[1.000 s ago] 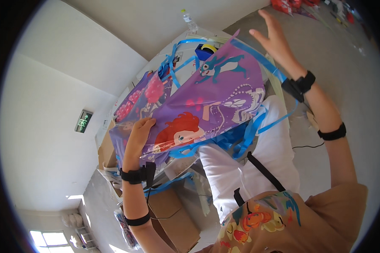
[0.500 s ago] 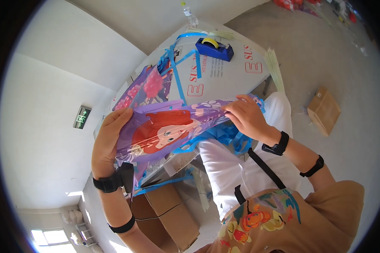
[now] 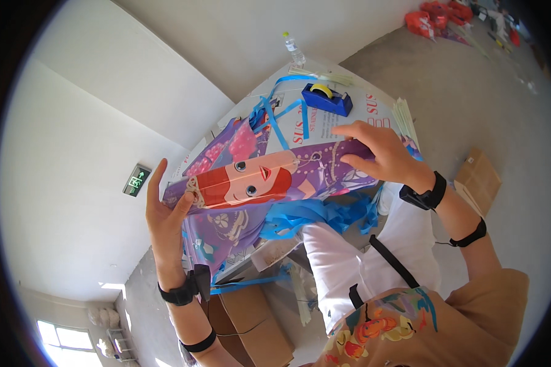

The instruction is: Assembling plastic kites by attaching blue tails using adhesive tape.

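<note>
A thin purple plastic sheet (image 3: 260, 180), printed with a red-haired cartoon face, lies folded into a long band across the near side of the table. Its lower layer spreads out beneath the band, toward the table's front edge. At the band's left end is my left hand (image 3: 167, 217), thumb against the print and index finger stretched up, apart from the thumb. My right hand (image 3: 382, 154) is over the right end, thumb and index finger spread wide, with the other fingers partly hidden. Bunched blue ribbon (image 3: 318, 217) lies just below the band, by my lap.
On the table (image 3: 349, 137) stand a blue tape dispenser (image 3: 327, 101) and a water bottle (image 3: 294, 49). Pale thin sticks (image 3: 321, 75) lie near the back, and more printed sheets (image 3: 226, 144) at left. Cardboard boxes (image 3: 257, 324) (image 3: 479, 177) sit on the floor.
The sheet has come down flatter and is now a narrow, straighter band with the face turned upward. Both hands have loosened, their fingers spreading apart.
</note>
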{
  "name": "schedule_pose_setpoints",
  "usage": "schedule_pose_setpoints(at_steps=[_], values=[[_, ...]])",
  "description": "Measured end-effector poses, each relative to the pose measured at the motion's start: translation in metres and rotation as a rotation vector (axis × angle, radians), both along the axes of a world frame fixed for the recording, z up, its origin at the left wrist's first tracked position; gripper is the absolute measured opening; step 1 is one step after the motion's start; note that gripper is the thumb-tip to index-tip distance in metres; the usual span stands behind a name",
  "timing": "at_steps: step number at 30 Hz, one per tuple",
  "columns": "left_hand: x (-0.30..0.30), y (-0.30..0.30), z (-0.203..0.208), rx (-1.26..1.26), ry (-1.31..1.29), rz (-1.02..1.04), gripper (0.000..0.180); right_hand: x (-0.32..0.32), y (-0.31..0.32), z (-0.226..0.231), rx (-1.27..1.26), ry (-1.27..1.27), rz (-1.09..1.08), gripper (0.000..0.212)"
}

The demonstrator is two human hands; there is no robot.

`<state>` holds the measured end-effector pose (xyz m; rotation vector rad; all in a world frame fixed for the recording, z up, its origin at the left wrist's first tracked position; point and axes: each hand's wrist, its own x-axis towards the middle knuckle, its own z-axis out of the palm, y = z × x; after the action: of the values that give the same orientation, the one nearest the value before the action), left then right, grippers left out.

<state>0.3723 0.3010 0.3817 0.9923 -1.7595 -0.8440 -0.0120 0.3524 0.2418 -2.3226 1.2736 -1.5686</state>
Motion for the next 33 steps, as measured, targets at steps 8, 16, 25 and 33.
schedule_pose_setpoints(at_steps=[8,16,25,33], values=[[0.001,0.021,-0.003,-0.024,0.169,0.014,0.049,0.007,0.004,0.002,-0.2,0.116,-0.028,0.015],[0.001,0.04,0.015,-0.558,-0.891,0.624,0.038,0.012,0.02,0.006,-0.166,0.111,-0.066,0.016],[-0.053,0.056,-0.014,-0.791,-0.761,-0.013,0.026,0.011,0.04,0.028,-0.19,0.178,-0.048,0.021],[-0.067,0.054,-0.023,-0.842,-0.736,-0.122,0.019,-0.003,0.051,0.031,-0.091,0.152,-0.003,0.012]])
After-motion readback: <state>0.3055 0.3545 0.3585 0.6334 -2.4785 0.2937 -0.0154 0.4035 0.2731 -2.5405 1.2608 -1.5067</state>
